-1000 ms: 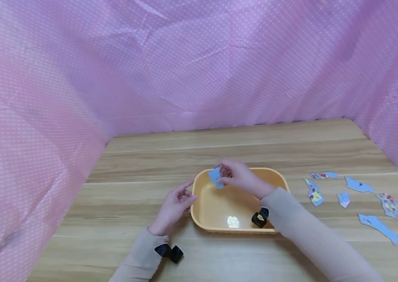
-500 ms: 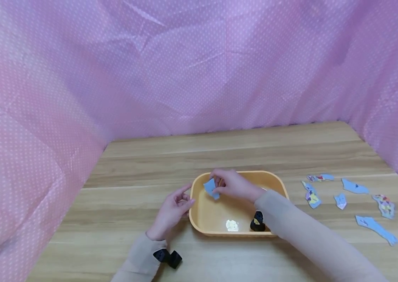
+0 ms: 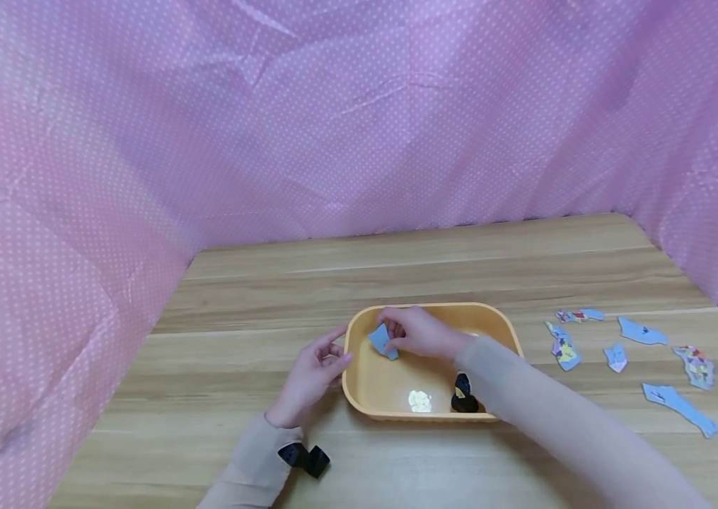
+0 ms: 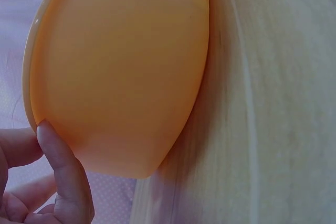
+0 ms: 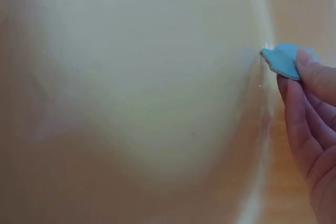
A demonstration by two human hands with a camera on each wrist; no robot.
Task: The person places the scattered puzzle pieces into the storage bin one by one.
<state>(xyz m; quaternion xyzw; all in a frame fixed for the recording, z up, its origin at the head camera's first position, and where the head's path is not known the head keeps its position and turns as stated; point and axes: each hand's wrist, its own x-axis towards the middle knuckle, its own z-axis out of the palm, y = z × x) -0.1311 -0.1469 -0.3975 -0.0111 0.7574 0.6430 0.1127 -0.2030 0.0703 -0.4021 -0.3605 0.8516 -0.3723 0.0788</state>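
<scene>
An orange plastic basin [image 3: 397, 392] stands on the wooden table. My left hand [image 3: 310, 373] is at its left end, thumb and finger meeting at the rim; the left wrist view shows the thumb tip against the outer wall [image 4: 121, 77]. Inside the basin, near its far left corner, my right hand [image 3: 421, 332] pinches a light blue puzzle piece [image 3: 382, 342] between thumb and fingers. In the right wrist view the blue puzzle piece [image 5: 283, 62] sticks out past the fingertips, close to the basin's side wall.
Several puzzle pieces lie spread on the table right of the basin, among them a long blue one [image 3: 680, 408], a small one [image 3: 616, 358] and a colourful one [image 3: 696, 366]. A pink dotted cloth [image 3: 359, 127] hangs behind and at both sides.
My right hand has lowered the blue puzzle piece from the far rim into the basin, slightly to the left. The left hand stays at the rim.
</scene>
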